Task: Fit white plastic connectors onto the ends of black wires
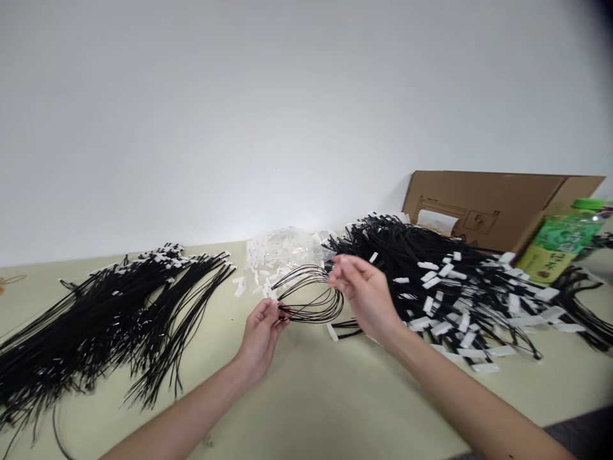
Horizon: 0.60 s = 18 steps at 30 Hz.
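Note:
A looped bundle of thin black wires [311,317] is held up over the table in the middle of the head view. My left hand [261,335] is closed on its left end, where a small white piece shows at the fingertips. At the right side of the loop, my right hand [361,294] has its fingers pinched together. The wires run up to and behind these fingers, and whatever they pinch is too small to make out. Just behind the loop, small white connectors [261,275] lie scattered by a clear plastic bag [287,249].
Black cables [100,319] with white ends lie heaped on the left of the pale table [297,409]. Another pile of black cables [402,249] with white tags spreads on the right. Behind it stand a cardboard box [483,204] and a green-capped bottle [560,239]. A wall [239,115] closes off the back.

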Motion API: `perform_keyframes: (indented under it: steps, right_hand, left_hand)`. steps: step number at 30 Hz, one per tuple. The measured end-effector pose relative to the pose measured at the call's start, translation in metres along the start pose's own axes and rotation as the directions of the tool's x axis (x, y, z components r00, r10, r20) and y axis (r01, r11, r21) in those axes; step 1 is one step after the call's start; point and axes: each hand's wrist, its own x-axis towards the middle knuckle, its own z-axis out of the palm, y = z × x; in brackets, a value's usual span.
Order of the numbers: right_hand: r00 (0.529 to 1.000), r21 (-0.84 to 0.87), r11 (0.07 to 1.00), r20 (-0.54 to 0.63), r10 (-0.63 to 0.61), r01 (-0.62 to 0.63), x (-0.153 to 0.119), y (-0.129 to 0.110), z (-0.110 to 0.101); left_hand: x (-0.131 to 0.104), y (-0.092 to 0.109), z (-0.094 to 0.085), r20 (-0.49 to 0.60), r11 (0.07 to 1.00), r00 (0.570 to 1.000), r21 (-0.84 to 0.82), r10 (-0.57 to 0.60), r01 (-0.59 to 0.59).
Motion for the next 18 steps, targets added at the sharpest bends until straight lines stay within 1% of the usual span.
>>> perform_keyframes:
  steps: [1,2,3,4,5,6,7,9,10,12,14,18]
  right_hand:
    - [0.996,-0.001,0.999,-0.077,-0.036,0.036,0.006,-0.005,-0.005]
    - [0.985,-0.047,0.995,-0.143,-0.097,0.091,0.010,-0.008,-0.009]
    - [0.966,-0.135,0.978,-0.184,-0.182,0.159,0.014,-0.010,-0.013]
    - [0.942,-0.252,0.941,-0.189,-0.278,0.227,0.015,-0.010,-0.016]
    - [0.919,-0.376,0.880,-0.144,-0.366,0.291,0.015,-0.009,-0.017]
    - [0.900,-0.485,0.800,-0.056,-0.432,0.354,0.013,-0.008,-0.018]
    - [0.883,-0.565,0.713,0.060,-0.466,0.415,0.010,-0.005,-0.016]
    - [0.843,-0.644,0.559,0.290,-0.453,0.522,0.001,0.003,-0.012]
    - [0.822,-0.660,0.499,0.377,-0.426,0.561,-0.003,0.007,-0.009]
    - [0.795,-0.682,0.410,0.489,-0.360,0.605,-0.010,0.015,-0.004]
    - [0.790,-0.699,0.369,0.532,-0.304,0.613,-0.015,0.021,-0.001]
    - [0.787,-0.704,0.352,0.555,-0.270,0.617,-0.016,0.024,-0.002]
  left_hand:
    - [0.000,0.000,-0.001,0.004,1.000,1.000,0.013,0.000,-0.001]
    - [0.000,-0.001,-0.001,0.009,1.000,1.000,0.026,-0.002,0.001]
    - [0.000,-0.001,-0.001,0.013,0.999,1.000,0.039,-0.003,0.002]
    - [0.000,0.000,-0.001,0.016,0.999,1.000,0.049,-0.002,0.001]
    - [0.000,0.000,0.000,0.018,0.998,1.000,0.056,0.000,-0.001]
    - [0.000,0.000,0.000,0.022,0.998,1.000,0.060,0.002,-0.003]
    - [-0.001,0.001,0.001,0.029,0.998,1.000,0.060,0.004,-0.005]
    - [-0.001,0.001,0.003,0.041,0.999,0.999,0.054,0.004,-0.006]
    - [-0.001,0.001,0.004,0.048,0.999,0.999,0.049,0.003,-0.005]
    - [-0.001,0.001,0.004,0.060,0.999,0.998,0.042,0.004,-0.007]
    - [-0.002,0.001,0.004,0.072,0.999,0.997,0.041,0.007,-0.010]
    - [-0.002,0.001,0.004,0.082,0.999,0.997,0.038,0.012,-0.016]
